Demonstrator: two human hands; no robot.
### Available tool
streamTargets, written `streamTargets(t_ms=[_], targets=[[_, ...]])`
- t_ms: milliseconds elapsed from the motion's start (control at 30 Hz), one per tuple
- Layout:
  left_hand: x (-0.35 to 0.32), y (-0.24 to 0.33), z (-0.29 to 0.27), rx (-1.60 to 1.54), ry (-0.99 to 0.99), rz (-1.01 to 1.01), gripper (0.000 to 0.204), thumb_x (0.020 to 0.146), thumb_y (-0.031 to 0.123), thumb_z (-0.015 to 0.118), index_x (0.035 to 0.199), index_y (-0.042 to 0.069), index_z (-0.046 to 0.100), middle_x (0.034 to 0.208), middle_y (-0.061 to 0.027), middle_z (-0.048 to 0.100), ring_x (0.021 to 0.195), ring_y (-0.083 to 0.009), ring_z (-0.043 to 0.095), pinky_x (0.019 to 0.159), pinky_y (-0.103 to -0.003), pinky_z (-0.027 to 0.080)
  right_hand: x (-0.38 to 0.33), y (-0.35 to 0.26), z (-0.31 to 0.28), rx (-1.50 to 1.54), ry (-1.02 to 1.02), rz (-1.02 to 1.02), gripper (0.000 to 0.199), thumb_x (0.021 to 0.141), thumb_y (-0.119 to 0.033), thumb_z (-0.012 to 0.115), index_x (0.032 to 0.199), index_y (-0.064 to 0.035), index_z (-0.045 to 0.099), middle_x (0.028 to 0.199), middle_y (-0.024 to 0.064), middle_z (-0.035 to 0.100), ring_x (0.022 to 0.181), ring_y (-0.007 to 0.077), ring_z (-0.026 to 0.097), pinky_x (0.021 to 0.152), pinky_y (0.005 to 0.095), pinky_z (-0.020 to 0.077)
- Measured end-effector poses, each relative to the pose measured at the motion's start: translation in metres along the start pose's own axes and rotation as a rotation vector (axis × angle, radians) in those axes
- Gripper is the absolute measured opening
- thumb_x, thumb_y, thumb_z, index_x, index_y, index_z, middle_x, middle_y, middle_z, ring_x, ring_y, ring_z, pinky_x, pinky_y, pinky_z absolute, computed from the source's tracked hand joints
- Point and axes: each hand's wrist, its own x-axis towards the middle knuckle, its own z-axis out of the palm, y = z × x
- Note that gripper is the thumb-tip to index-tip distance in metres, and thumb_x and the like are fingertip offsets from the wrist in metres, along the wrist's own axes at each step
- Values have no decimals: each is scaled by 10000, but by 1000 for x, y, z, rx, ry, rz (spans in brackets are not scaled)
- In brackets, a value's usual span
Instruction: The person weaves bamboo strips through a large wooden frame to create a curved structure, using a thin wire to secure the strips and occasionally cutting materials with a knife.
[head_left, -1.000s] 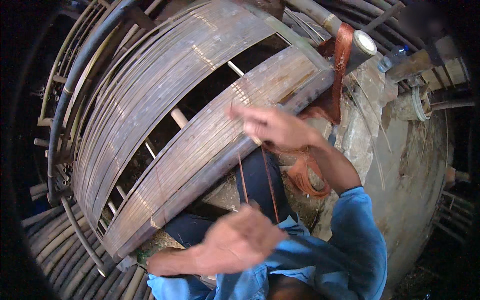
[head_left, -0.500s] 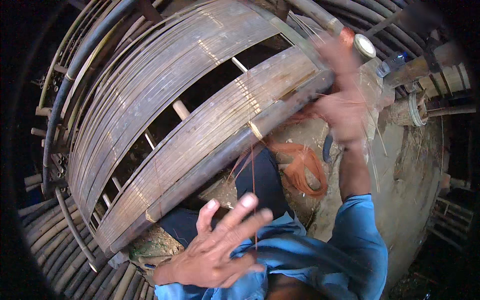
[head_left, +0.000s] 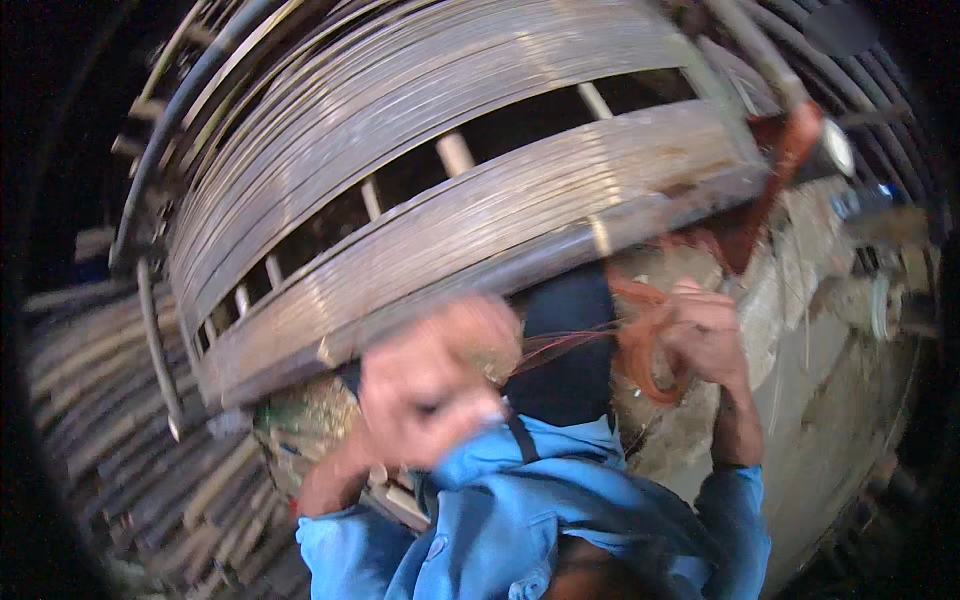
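Note:
Thin reddish threads (head_left: 570, 343) stretch between my two hands, above my dark-trousered leg. My right hand (head_left: 703, 335) is closed round their right end. Just beside it hangs a loop of orange-red fibre strands (head_left: 640, 358), partly covered by the fingers. My left hand (head_left: 435, 385) is smeared by motion at the near edge of the slatted bamboo bench (head_left: 560, 185), and its fingers cannot be made out well. The threads run toward it, but their hold there is blurred.
Bamboo poles (head_left: 120, 450) lie stacked at the left. More reddish strands (head_left: 755, 215) hang off the bench's right end, near a round white-topped container (head_left: 838, 150). A clear plastic bottle (head_left: 865, 200) lies farther right. Pale ground (head_left: 800, 400) spreads below these.
My right hand has come down from the bench's right end and closed on the threads. My left hand, spread before, has moved up toward the bench edge. The view has shifted and tilted.

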Motion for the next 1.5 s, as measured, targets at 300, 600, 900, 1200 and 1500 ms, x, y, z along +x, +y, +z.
streamTargets(t_ms=[300, 600, 900, 1200, 1500], targets=[[-164, -121, -65, 1334, 604, -815, 654, 764, 565, 890, 998, -1, 661, 980, -218, 616, 940, -417, 602, 828, -519, 492, -57, 2, 8, -785, -583, 929, 478, 911, -388, 791, 1077, 57, 735, 960, 278, 739, 913, 418, 719, 858, 477, 552], [-143, -147, -41, 971, 702, -546, 163, 899, 156, 739, 892, -3, 707, 912, -211, 676, 903, -429, 636, 778, -517, 491, 61, -61, 124, -670, -281, 190, 476, 897, -331, 812, 1255, -33, 712, 1168, 240, 734, 1107, 422, 689, 1001, 476, 528], [-215, 6, -121, 67, 277, -574, 174, 996, 169, 760, 1018, 1, 801, 801, -17, 721, 728, -67, 596, 646, -274, 499, 155, -134, 264, 284, -693, -264, 727, 804, -226, 897, 1413, -62, 537, 1235, 136, 702, 1222, 323, 650, 1074, 468, 480], [-228, -117, -290, 681, 765, -634, 266, 912, 283, 816, 915, 17, 819, 677, -41, 697, 610, -129, 595, 598, -320, 467, 249, -62, 226, -429, -291, -138, 320, 953, -297, 724, 1110, -27, 794, 1088, 198, 731, 1045, 374, 690, 943, 467, 542], [-15, -291, -189, 672, 44, -764, 254, 865, 185, 715, 953, -43, 789, 1040, -284, 765, 1026, -443, 752, 874, -504, 619, 342, 38, 286, -632, -489, 276, 492, 882, -241, 607, 1343, -113, 719, 1241, 262, 727, 1169, 432, 702, 1051, 501, 537]])
